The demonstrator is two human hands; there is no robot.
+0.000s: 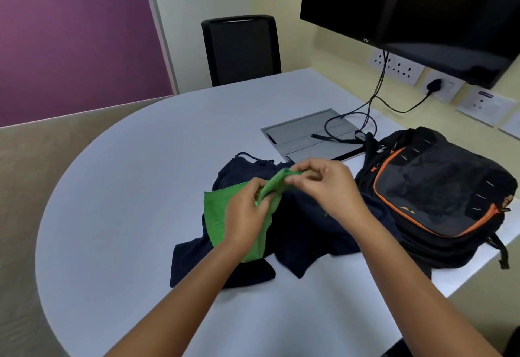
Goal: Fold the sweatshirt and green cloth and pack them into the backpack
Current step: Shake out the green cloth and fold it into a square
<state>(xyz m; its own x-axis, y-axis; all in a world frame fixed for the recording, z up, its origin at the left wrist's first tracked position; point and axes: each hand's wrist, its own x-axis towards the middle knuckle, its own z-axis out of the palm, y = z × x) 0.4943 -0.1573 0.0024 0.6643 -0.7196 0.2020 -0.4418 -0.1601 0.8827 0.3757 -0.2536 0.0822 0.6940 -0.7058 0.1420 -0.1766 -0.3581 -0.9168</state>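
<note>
Barely started: both hands pinch the green cloth [218, 217] mid-frame, left hand [247, 216] lower on the edge, right hand [323, 182] at the raised corner. Cloth lies over the unfolded navy sweatshirt [306, 230], crumpled on the table [126, 187]. Backpack [439, 196] at right of frame, just beside the sweatshirt, looks zipped; contents cannot be seen. Folding both and packing remain.

Nubbly green cloth [218, 216], matt navy sweatshirt [304, 224], smooth table [135, 187], brushed-metal panel [306, 137], glossy screen [422, 4].
</note>
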